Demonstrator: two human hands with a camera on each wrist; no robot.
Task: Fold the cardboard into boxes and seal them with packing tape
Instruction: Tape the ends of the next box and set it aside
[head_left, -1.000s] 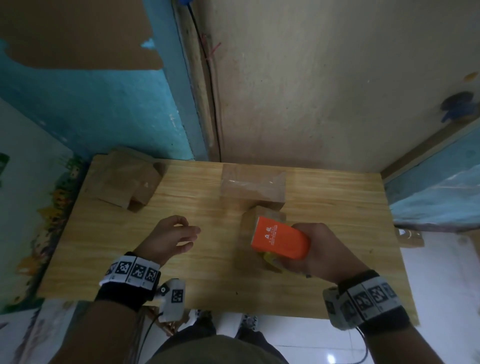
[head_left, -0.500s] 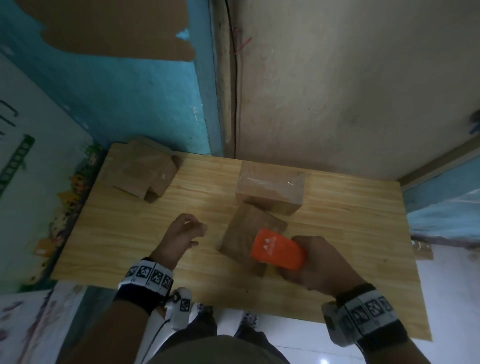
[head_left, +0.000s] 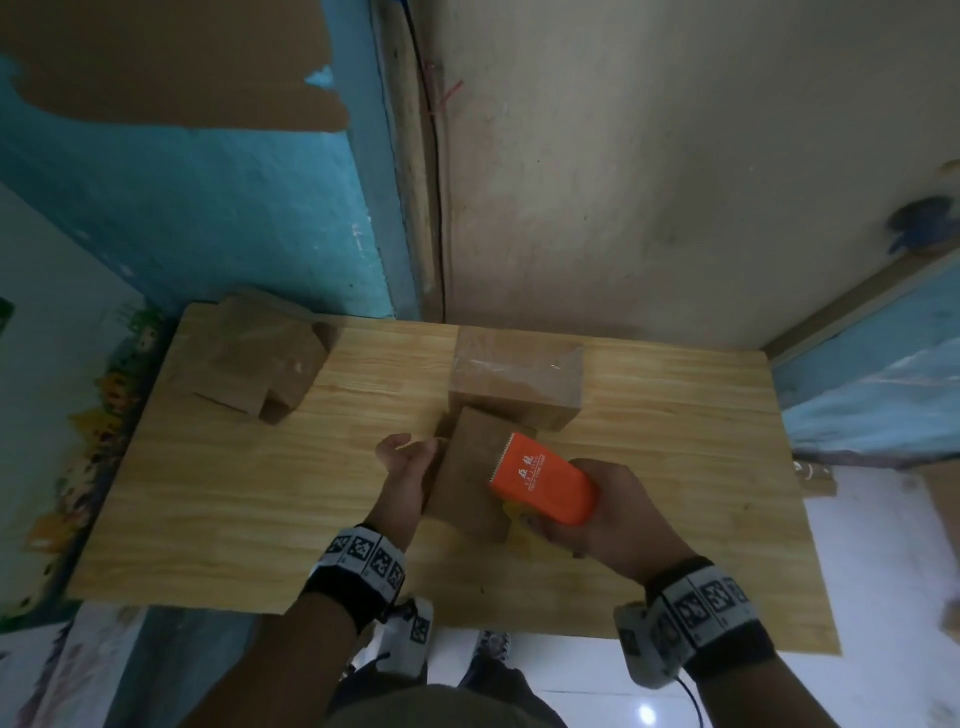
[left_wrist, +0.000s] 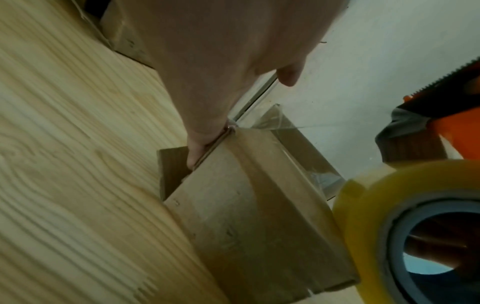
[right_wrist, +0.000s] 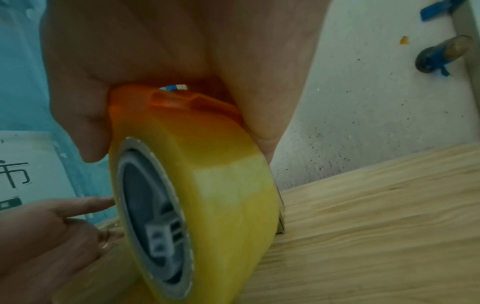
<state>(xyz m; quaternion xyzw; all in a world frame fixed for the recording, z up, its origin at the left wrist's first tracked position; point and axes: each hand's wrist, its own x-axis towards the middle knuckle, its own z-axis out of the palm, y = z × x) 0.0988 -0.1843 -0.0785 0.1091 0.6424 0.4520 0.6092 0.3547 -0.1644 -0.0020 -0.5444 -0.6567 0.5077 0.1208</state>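
Left hand (head_left: 408, 462) now against box (head_left: 475, 470)

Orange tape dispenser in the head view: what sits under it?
Under the orange tape dispenser, held by the right hand, is its yellowish tape roll, beside the near cardboard box. The left hand steadies that box. The dispenser hides the box's right edge.

Box (head_left: 470, 470) near side: hidden behind the orange tape dispenser (head_left: 543, 480).
Left hand (head_left: 408, 460) fingertips: hidden behind the box.
Tape roll (left_wrist: 405, 222): cut off beside the box, left wrist view.
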